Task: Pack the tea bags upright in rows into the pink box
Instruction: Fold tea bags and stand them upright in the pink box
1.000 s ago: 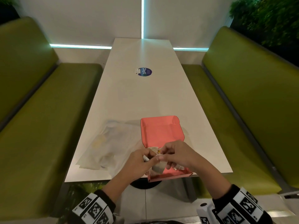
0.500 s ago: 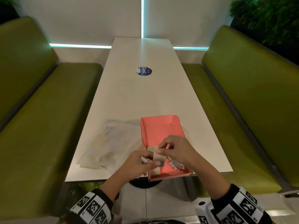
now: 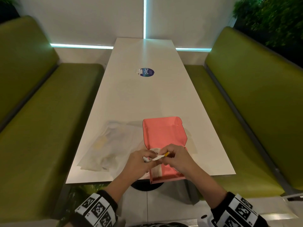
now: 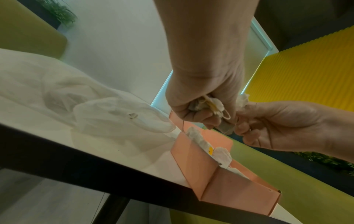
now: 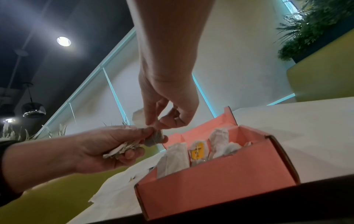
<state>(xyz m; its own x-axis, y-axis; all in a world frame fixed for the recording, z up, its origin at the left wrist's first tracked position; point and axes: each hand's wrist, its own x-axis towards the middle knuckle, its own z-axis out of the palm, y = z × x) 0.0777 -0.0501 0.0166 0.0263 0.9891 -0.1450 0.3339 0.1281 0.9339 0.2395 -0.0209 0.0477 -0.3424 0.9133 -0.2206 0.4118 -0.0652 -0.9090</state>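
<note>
While the left hand (image 5: 107, 150) clutches a bunch of tea bags (image 5: 122, 149) above the box (image 5: 216, 181) at the counter's (image 3: 147, 99) near edge, the right hand (image 5: 168, 106) pinches one bag (image 5: 138, 119) directly above the upright row (image 5: 199, 151).

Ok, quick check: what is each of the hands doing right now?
Left hand: closed, gripping a bunch of tea bags.
Right hand: closed, pinching one tea bag above the pink box.
</note>
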